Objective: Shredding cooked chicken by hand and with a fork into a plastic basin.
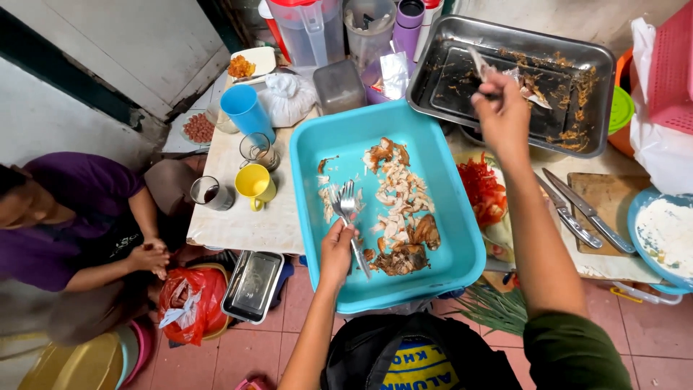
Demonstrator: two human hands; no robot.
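Head view, near to far. Left hand (pixel 336 253) clenched around the handle of a steel fork (pixel 349 217), tines pointing away from the body and resting among the food at the left of the heap. The fork lies inside a turquoise plastic tub (pixel 310 180), rectangular with rounded corners, set on the near edge of a low tabletop (pixel 238 224) and overhanging the red tiled floor (pixel 303 296). Shredded cooked chicken (pixel 397 209) forms a band down the middle of the tub: pale torn strips in the centre, browner skin-on pieces at the near and far ends, a few scraps apart near the far left corner.

Right of the tub, sliced red chilli (pixel 482 189); beyond it two knives (pixel 577 213) on a wooden cutting board (pixel 613 191), and a blue bowl of white flour-like powder (pixel 668 231) at the frame edge. Green onion stalks (pixel 498 307) lie on the floor below.

Right hand (pixel 505 115) raised over a greasy steel roasting tray (pixel 592 61), fingers closed on a thin utensil (pixel 478 63), probably a spoon or knife, blurred.

Left of the tub: yellow mug (pixel 254 185), glass of dark drink (pixel 209 193), blue tumbler (pixel 245 110). Far edge: clear pitcher with red lid (pixel 307 29). A seated person in a purple shirt (pixel 65 217) occupies the left margin.
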